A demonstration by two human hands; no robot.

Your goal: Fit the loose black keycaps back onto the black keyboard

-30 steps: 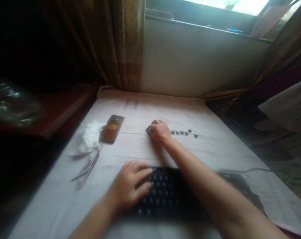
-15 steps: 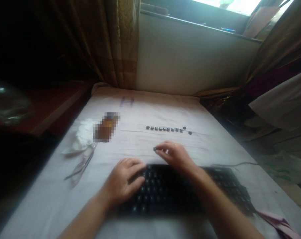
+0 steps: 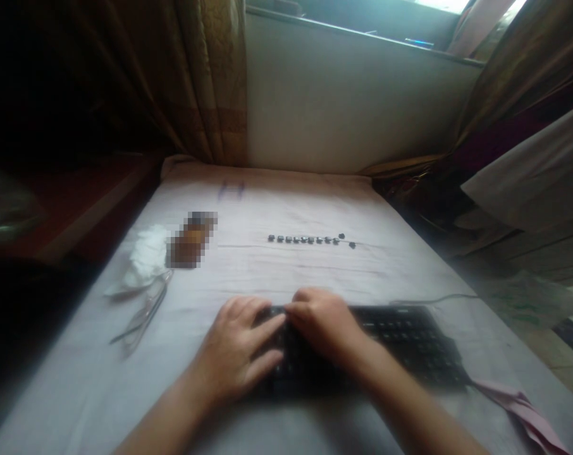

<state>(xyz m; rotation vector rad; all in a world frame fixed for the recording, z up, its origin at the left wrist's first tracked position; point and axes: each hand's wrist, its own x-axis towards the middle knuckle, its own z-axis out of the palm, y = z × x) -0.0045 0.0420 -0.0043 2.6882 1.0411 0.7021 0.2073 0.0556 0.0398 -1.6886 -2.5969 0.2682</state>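
Note:
A black keyboard (image 3: 405, 341) lies on the pale cloth-covered table (image 3: 286, 272) close in front of me. My left hand (image 3: 239, 354) rests flat on its left end, fingers spread over the keys. My right hand (image 3: 322, 322) is beside it at the keyboard's upper left, fingers curled down with the tips pressed together on the keys; what they pinch is hidden. Beyond the keyboard, a neat row of several small dark keycaps (image 3: 305, 239) lies on the cloth, with two loose ones at its right end.
At the left lie a phone (image 3: 191, 240), a crumpled white tissue (image 3: 144, 256) and a pair of glasses (image 3: 141, 316). A thin cable (image 3: 429, 299) runs right from the keyboard. A pink cloth (image 3: 523, 411) hangs at the right edge. Curtains and a wall stand behind.
My right hand drew back from the row of keycaps to the keyboard's upper left and now curls down on the keys. The left hand has stayed on the keyboard.

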